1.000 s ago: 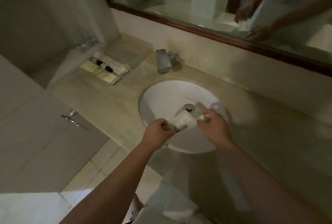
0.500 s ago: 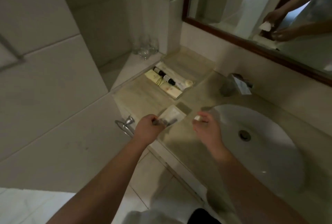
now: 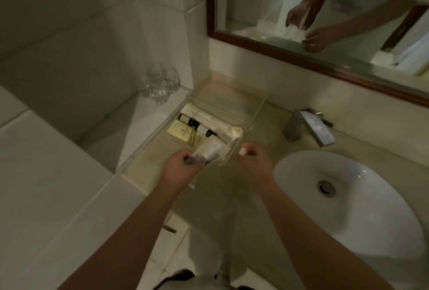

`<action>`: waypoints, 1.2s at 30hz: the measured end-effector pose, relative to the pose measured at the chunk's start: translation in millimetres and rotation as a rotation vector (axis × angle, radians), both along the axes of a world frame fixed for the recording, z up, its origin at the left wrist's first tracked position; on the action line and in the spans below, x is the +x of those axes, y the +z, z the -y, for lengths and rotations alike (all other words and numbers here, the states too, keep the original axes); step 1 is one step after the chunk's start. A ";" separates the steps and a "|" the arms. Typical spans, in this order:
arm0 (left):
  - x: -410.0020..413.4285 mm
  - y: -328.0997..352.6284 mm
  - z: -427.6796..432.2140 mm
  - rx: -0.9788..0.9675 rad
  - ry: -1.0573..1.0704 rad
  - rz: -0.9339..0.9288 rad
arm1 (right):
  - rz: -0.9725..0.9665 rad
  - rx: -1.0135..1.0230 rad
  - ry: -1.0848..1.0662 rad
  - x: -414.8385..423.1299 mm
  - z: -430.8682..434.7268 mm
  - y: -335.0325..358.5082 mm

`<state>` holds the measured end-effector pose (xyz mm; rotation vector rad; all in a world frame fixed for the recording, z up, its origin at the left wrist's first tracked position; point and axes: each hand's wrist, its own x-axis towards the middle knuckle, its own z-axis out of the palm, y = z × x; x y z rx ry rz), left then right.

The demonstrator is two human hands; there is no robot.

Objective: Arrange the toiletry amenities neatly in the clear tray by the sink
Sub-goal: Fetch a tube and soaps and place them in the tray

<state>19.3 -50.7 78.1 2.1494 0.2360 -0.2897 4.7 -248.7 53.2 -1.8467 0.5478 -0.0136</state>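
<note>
One clear tray (image 3: pixel 251 116) is set on the table (image 3: pixel 274 127) left of the sink (image 3: pixel 371 231); two dark-capped bottles (image 3: pixel 196 126), one pale yellow packet (image 3: pixel 180 129) and white sachets are laid inside. One translucent pouch (image 3: pixel 212 151) is gripped over its near corner by the closed left hand (image 3: pixel 180 170). One small white item (image 3: pixel 243 151) is pinched in the right hand (image 3: pixel 254 164). No writing can be read.

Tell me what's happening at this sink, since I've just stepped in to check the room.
A person is restocking the clear plastic tray on the beige stone counter, left of the white oval sink. The left hand holds a white sachet packet at the tray's near end; the right hand pinches a small white item. Two dark-capped bottles and a cream packet already lie inside.
</note>
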 end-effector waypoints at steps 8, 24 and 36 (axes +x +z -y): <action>92.0 -6.5 -22.7 0.014 -0.135 -0.006 | -0.087 -0.244 0.001 58.0 -23.1 -9.3; 193.2 -25.7 -50.1 0.208 -0.760 -0.059 | -0.230 -1.039 0.117 101.1 -34.5 -35.3; 225.6 -16.1 -12.3 0.340 -1.084 -0.241 | -0.221 -1.039 0.112 98.7 -22.4 -43.4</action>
